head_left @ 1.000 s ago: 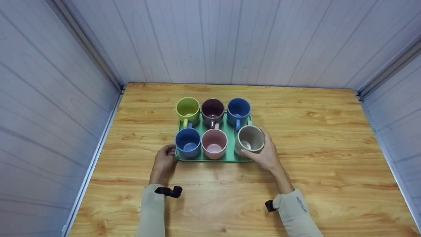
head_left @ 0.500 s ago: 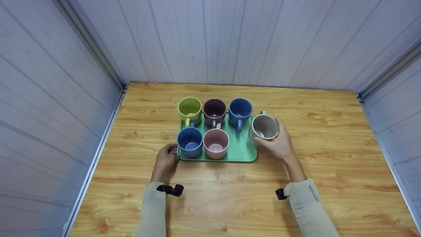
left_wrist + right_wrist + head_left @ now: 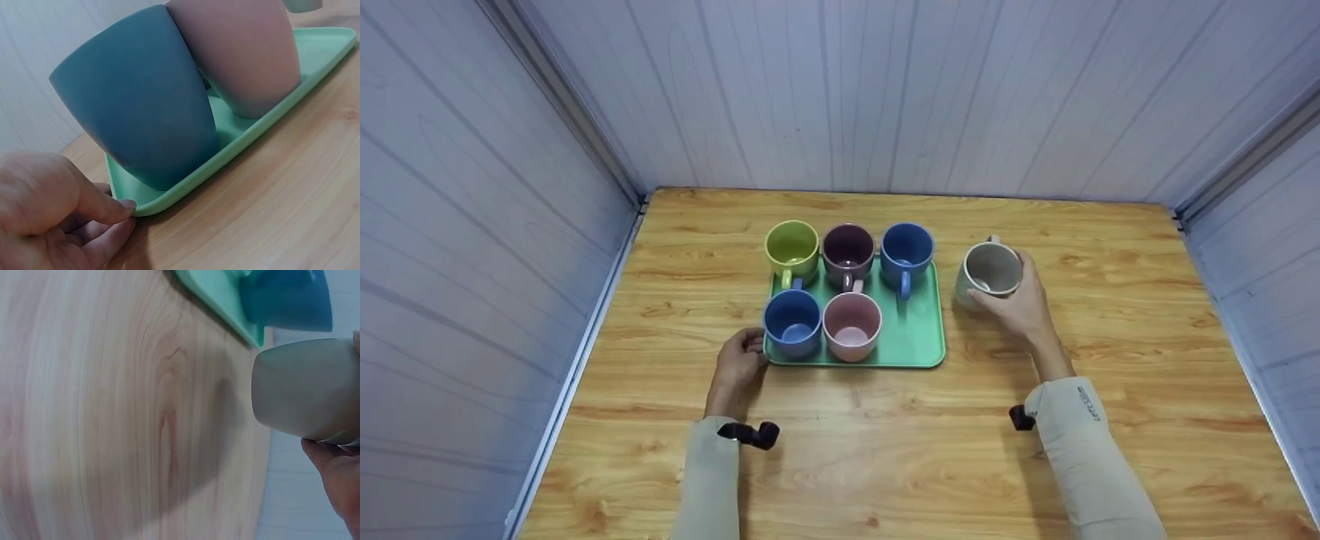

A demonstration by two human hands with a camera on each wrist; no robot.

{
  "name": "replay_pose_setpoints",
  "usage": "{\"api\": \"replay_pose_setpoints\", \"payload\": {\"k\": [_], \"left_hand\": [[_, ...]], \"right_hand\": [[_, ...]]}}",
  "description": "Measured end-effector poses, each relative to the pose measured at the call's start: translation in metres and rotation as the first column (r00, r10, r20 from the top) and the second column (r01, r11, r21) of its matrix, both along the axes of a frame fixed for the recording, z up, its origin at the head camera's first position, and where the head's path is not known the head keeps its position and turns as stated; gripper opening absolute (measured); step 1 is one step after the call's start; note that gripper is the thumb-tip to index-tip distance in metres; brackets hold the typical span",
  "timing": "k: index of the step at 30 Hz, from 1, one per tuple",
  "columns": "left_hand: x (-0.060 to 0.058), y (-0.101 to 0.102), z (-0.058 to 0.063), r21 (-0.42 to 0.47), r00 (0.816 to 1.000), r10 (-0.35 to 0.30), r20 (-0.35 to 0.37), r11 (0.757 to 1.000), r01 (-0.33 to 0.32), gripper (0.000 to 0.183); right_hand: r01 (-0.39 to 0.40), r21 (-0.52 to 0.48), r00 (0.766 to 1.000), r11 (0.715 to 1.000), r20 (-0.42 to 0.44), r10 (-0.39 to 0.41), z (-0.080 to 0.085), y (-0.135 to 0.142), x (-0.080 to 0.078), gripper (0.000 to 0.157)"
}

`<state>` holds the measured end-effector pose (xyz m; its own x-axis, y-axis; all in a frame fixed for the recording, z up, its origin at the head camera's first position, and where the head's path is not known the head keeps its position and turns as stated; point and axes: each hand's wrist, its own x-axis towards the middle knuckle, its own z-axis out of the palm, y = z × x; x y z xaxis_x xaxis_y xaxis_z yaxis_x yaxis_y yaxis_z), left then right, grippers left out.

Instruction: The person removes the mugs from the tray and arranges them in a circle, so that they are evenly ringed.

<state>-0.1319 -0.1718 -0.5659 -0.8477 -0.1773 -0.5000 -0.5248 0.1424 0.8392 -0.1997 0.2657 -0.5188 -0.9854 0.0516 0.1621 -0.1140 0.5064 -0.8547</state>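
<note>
My right hand (image 3: 1024, 304) grips a grey mug (image 3: 994, 268) round its side, right of the green tray (image 3: 911, 345). In the right wrist view the grey mug (image 3: 306, 388) is held above the table, its shadow falling on the wood. My left hand (image 3: 737, 360) pinches the tray's front left corner; the left wrist view shows the thumb (image 3: 115, 209) on the rim and fingers beneath. Nearest that hand on the tray stands a blue mug (image 3: 793, 324), beside a pink mug (image 3: 852, 327).
Along the tray's back stand a yellow-green mug (image 3: 793, 247), a dark purple mug (image 3: 848, 251) and another blue mug (image 3: 907, 251), handles facing me. The wooden table (image 3: 855, 450) is bounded by pale panel walls (image 3: 855, 97) at the back and both sides.
The grey mug has left the tray's front right spot and moved right and away from me in my right hand, past the tray's edge. My left hand stays at the corner.
</note>
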Motion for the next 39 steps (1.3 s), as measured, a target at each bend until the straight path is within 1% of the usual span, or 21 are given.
{"api": "replay_pose_setpoints", "payload": {"k": [3,6,12,16,22,26,29,32,36,39], "left_hand": [[0.002,-0.001,-0.001,-0.021,1.000,-0.008,-0.028,1.000,0.008,0.048],[0.005,-0.002,-0.002,-0.011,0.999,-0.003,-0.046,1.000,0.003,0.048],[0.008,0.000,-0.004,0.012,1.000,0.018,-0.017,1.000,-0.017,0.050],[0.008,0.002,-0.005,0.054,0.999,0.029,-0.023,0.998,-0.027,0.052],[0.006,0.003,-0.002,0.105,0.998,0.064,-0.028,0.993,-0.060,0.051],[0.004,0.002,-0.001,0.091,0.998,0.054,-0.038,0.995,-0.051,0.050],[0.003,0.001,-0.001,0.062,0.998,0.041,-0.043,0.997,-0.038,0.050],[0.003,0.000,-0.002,0.004,0.998,0.007,-0.056,1.000,-0.006,0.049],[0.002,0.000,-0.002,-0.044,0.998,-0.018,-0.063,0.999,0.016,0.048],[0.001,0.000,-0.002,-0.013,0.999,0.002,-0.048,1.000,-0.003,0.049]], "right_hand": [[-0.003,0.007,1.000,1.000,0.007,0.003,-0.006,0.003,-0.007,0.094],[-0.006,0.027,1.000,1.000,0.022,0.006,-0.013,0.003,-0.012,0.095],[0.003,0.033,0.999,0.999,0.054,-0.004,-0.021,0.003,-0.019,0.097],[0.038,0.023,0.998,0.999,0.044,-0.039,-0.022,0.006,-0.024,0.095],[0.085,0.016,0.996,0.996,0.039,-0.086,-0.019,0.007,-0.032,0.093],[0.108,0.013,0.993,0.994,0.054,-0.109,-0.018,0.006,-0.035,0.095],[0.111,0.014,0.992,0.994,0.057,-0.112,-0.018,0.004,-0.037,0.096],[0.103,-0.009,0.994,0.995,0.041,-0.103,-0.020,0.003,-0.038,0.096],[0.086,-0.046,0.996,0.995,0.017,-0.085,-0.023,0.003,-0.040,0.095],[0.067,-0.044,0.997,0.997,0.049,-0.064,-0.024,0.004,-0.040,0.096]]}}
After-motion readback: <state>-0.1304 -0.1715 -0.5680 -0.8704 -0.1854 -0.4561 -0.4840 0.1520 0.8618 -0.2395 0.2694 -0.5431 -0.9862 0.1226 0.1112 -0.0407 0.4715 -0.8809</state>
